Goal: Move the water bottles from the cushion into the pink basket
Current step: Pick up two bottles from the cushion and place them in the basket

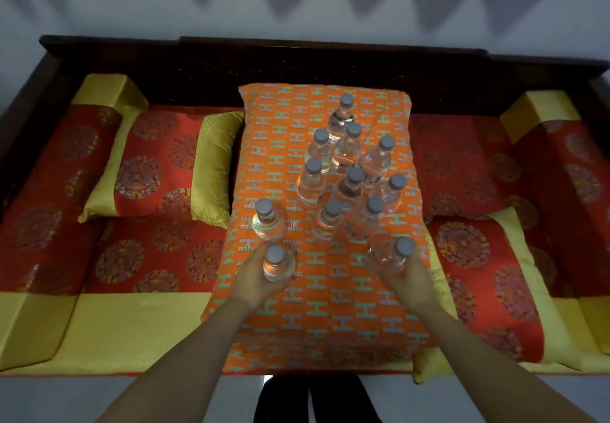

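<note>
On the orange cushion [317,317], the left hand [254,277] curls round one water bottle [279,265] at the near-left edge; the other bottles [348,188] stand upright mid-cushion; the right hand [414,279] grips a second bottle [391,257]. Pickup stage, early on, I'd say. Next calls for lifting both clear and finding the pink basket, out of view.

Repeated "H" motif across the cushion [317,294]
</note>
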The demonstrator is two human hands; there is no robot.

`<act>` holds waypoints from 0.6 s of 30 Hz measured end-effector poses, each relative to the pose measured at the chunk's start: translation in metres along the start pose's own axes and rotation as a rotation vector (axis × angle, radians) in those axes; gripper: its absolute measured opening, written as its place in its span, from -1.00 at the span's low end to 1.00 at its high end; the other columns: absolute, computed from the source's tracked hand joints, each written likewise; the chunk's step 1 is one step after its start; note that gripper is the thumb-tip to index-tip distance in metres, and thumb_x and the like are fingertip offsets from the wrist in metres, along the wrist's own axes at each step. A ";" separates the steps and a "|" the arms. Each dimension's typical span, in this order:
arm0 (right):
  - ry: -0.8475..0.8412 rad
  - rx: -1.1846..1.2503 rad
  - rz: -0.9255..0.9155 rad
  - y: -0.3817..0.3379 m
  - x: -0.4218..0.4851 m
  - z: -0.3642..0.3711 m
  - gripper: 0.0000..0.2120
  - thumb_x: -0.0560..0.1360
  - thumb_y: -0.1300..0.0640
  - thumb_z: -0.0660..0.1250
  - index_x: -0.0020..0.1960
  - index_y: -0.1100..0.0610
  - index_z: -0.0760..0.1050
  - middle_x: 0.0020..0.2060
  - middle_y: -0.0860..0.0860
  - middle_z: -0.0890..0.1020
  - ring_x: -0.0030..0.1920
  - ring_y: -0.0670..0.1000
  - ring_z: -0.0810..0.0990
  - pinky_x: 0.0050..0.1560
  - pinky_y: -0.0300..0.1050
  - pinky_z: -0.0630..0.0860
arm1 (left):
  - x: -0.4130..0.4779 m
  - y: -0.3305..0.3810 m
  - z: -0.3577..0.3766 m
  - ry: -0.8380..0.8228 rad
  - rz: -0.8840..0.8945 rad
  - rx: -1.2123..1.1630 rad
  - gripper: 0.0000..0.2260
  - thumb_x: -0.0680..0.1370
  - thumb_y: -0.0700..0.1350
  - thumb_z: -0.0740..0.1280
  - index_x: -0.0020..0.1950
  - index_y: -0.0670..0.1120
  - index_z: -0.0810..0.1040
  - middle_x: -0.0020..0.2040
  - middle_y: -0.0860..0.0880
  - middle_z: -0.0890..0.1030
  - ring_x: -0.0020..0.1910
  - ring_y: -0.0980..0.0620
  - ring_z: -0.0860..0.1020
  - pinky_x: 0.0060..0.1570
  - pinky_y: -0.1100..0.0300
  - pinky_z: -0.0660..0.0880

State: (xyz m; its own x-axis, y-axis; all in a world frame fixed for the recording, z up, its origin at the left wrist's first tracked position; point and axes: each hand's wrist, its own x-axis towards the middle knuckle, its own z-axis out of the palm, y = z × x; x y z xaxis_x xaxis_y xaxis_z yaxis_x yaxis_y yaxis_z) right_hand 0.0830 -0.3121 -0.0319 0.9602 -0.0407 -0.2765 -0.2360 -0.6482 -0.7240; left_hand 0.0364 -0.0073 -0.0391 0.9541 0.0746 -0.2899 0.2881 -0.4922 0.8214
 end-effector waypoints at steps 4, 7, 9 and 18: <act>0.078 0.108 0.006 -0.003 -0.010 -0.011 -0.43 0.32 -0.21 0.49 0.20 0.01 0.39 -0.05 -0.08 0.63 -0.08 -0.05 0.63 -0.16 -0.10 0.55 | -0.002 0.006 -0.004 -0.026 0.000 -0.032 -0.40 0.17 0.18 0.54 0.15 0.16 0.43 -0.02 0.18 0.62 -0.04 0.19 0.60 -0.06 0.12 0.54; 0.099 0.314 -0.063 -0.020 -0.021 -0.027 -0.49 0.35 0.04 0.55 0.20 0.03 0.39 0.00 -0.04 0.59 -0.03 -0.12 0.61 -0.08 -0.16 0.54 | -0.008 0.034 -0.009 -0.045 0.042 -0.134 -0.40 0.24 0.06 0.58 0.15 0.17 0.33 -0.04 0.16 0.62 -0.05 0.14 0.62 -0.06 0.12 0.59; 0.117 0.375 -0.088 -0.028 -0.025 -0.041 -0.63 0.40 0.26 0.49 0.09 0.05 0.40 -0.10 -0.04 0.56 -0.13 -0.25 0.58 -0.14 -0.31 0.51 | -0.009 0.059 -0.014 -0.088 0.106 -0.151 -0.43 0.30 -0.01 0.58 0.15 0.19 0.31 -0.02 0.20 0.61 -0.04 0.19 0.61 -0.09 0.24 0.56; 0.324 0.496 -0.047 -0.041 -0.062 -0.121 -0.58 0.34 0.19 0.54 0.16 0.12 0.50 -0.03 -0.01 0.64 -0.07 -0.14 0.63 -0.05 -0.25 0.53 | 0.028 0.168 0.018 -0.223 0.385 -0.177 -0.42 0.30 -0.02 0.57 0.25 0.09 0.43 0.08 0.08 0.60 0.00 0.22 0.58 -0.02 0.22 0.55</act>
State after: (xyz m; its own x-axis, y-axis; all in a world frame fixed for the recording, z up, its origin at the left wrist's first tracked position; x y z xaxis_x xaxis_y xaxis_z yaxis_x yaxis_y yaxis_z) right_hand 0.0512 -0.3746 0.0917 0.9495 -0.3016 -0.0867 -0.1593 -0.2252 -0.9612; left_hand 0.1099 -0.1030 0.0819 0.9589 -0.2821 -0.0304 -0.0553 -0.2907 0.9552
